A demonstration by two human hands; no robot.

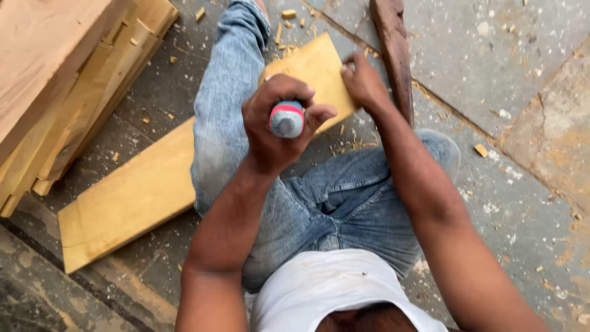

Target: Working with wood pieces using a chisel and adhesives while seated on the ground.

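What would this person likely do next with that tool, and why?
Probably bring the left hand down toward the plank's end: it grips a red-and-grey tool handle raised over the wooden plank, which the leg pins and the right hand steadies.

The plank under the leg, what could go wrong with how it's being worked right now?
The right hand rests on the plank close to where the tool handle in the left hand points; a slip might hit fingers. The plank is pinned only by the leg, so it could shift. Wood chips may be slippery.
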